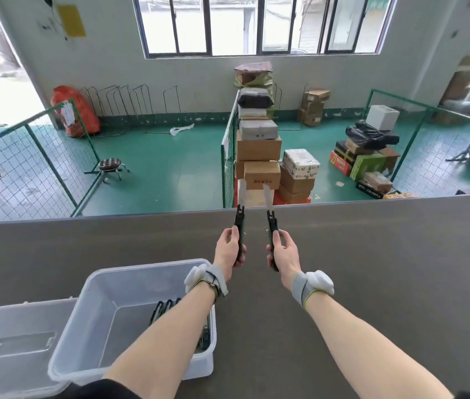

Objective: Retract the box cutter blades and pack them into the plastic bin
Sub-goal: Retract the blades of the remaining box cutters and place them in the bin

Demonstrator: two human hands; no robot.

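My left hand (229,249) grips a dark box cutter (239,223) held upright, its long silver blade extended upward. My right hand (284,251) grips a second dark box cutter (271,226), also upright with its blade out. Both hands hover above the grey table (386,269), side by side and a little apart. A clear plastic bin (95,286) sits at the lower left of the table. Several dark box cutters (167,305) lie in it, partly hidden under my left forearm.
The bin's clear lid (12,341) lies flat to the left of the bin. Beyond the table's far edge the floor drops to a green storage area with stacked cardboard boxes (258,151), wire fencing and a small stool (110,165).
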